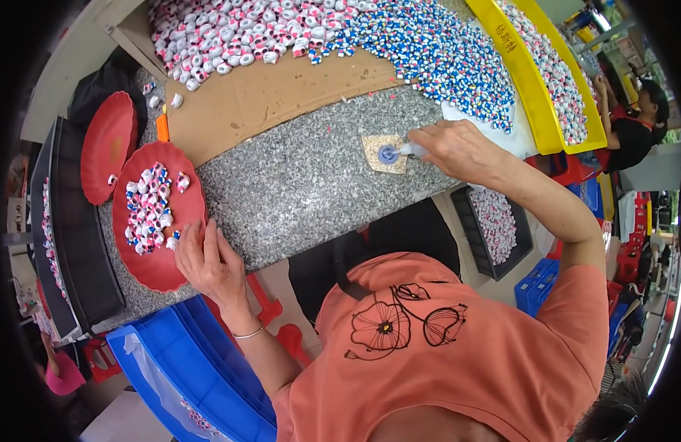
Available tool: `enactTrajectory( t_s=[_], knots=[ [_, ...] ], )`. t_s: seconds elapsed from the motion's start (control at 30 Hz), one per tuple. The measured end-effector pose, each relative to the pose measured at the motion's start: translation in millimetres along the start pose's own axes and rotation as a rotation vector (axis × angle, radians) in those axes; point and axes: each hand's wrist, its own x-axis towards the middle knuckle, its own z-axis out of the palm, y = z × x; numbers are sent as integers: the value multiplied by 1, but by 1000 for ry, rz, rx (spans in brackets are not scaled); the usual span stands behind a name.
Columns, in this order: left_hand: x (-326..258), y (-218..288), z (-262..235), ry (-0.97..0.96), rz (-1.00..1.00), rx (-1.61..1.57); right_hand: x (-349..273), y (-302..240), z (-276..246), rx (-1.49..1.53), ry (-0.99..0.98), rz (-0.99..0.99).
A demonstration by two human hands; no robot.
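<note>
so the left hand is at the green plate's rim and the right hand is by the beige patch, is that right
The plate at the left hand is red, not green, as the head view shows; the rest holds.

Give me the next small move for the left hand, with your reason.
Probably pinch one of the small pieces from the red plate with the left hand: it lies at the rim, close beside them, while the right hand is occupied with a translucent object.
</note>
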Motion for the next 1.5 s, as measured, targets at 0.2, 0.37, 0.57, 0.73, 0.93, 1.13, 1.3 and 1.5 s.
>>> enactTrajectory(
  t_s=[0.2,0.37,0.57,0.73,0.93,1.13,1.3,1.5],
  knots=[
    [0,1,-2,-14,-20,-35,4,-4,-3,-113,-10,-47],
    [0,1,-2,5,-23,-68,6,-5,-5,-154,-16,-45],
    [0,2,-1,9,-28,-68,5,-6,-5,-149,-11,-36],
    [0,3,-1,1,-22,-51,4,-5,-3,-118,13,-19],
    [0,3,-2,-15,-11,-62,0,-1,5,-30,72,-9],
    [-3,1,-2,-79,-30,-13,-7,3,4,318,134,116],
    [0,3,-3,-59,20,-8,-9,55,-9,810,421,327],
    [21,27,-20,70,-162,-171,58,276,-25,545,733,533]
  ],
)
